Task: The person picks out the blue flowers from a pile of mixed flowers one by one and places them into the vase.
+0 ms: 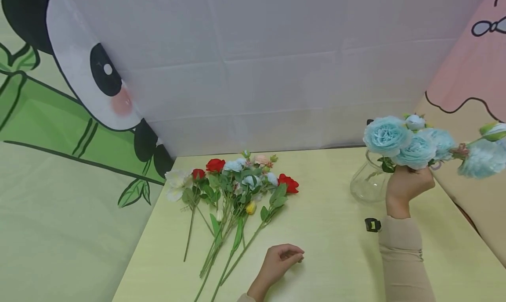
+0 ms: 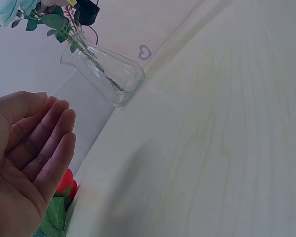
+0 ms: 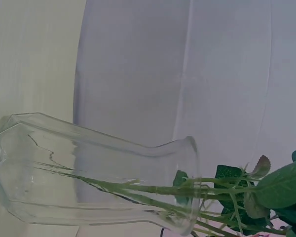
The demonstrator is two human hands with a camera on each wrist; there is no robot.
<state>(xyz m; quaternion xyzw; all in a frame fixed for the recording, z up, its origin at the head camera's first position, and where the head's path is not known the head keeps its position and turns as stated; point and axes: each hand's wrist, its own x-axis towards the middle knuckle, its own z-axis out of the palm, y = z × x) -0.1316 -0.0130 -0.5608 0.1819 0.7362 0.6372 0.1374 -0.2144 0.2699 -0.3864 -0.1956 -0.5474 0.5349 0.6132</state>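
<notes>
My right hand [image 1: 409,188] is curled round the stems just under a bunch of light blue flowers [image 1: 417,148], beside the mouth of a clear glass vase [image 1: 365,183]. In the right wrist view, green stems [image 3: 143,188] run through the neck of the vase [image 3: 113,140] down inside it. The left wrist view also has the glass vase [image 2: 116,61] with stems in it. My left hand [image 1: 276,264] hovers over the table, fingers loosely bent and nothing held; its palm and fingers show in the left wrist view [image 2: 29,153].
Loose flowers lie on the left of the table [image 1: 324,231], among them a red rose [image 1: 287,184], a yellow bud [image 1: 251,207] and a white flower [image 1: 176,184]. A small black object [image 1: 373,224] is beside my right sleeve. Printed cloth hangs behind the table.
</notes>
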